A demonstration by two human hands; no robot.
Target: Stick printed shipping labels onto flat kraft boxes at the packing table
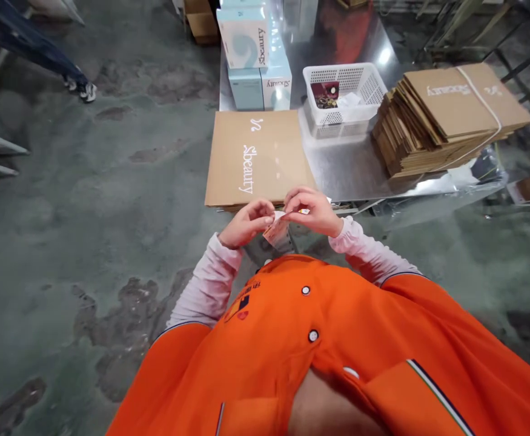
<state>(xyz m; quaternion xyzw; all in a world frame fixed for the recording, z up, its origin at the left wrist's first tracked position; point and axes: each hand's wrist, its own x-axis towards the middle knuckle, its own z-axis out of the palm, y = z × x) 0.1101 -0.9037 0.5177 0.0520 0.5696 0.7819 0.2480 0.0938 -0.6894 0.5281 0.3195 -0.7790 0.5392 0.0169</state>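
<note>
Between my two hands, just off the table's front edge, is a small thin whitish piece with orange and red print (275, 231); it looks like a label or a small packet, but I cannot tell which. My left hand (250, 223) pinches its left side with thumb and forefinger. On the other side, my right hand (309, 211) is closed on its upper right part, and a bit of coloured print shows by the fingers. Right beyond my hands lies a flat brown cardboard stack (274, 160) with white "Sbeauty" lettering on top.
Light blue and white boxes (246, 88) stand at the back left of the metal table (337, 172). A white plastic basket (344, 112) holds a dark red item and clear plastic. Strapped flat cartons (455, 115) are piled at right. A person's leg (42, 51) shows at far left.
</note>
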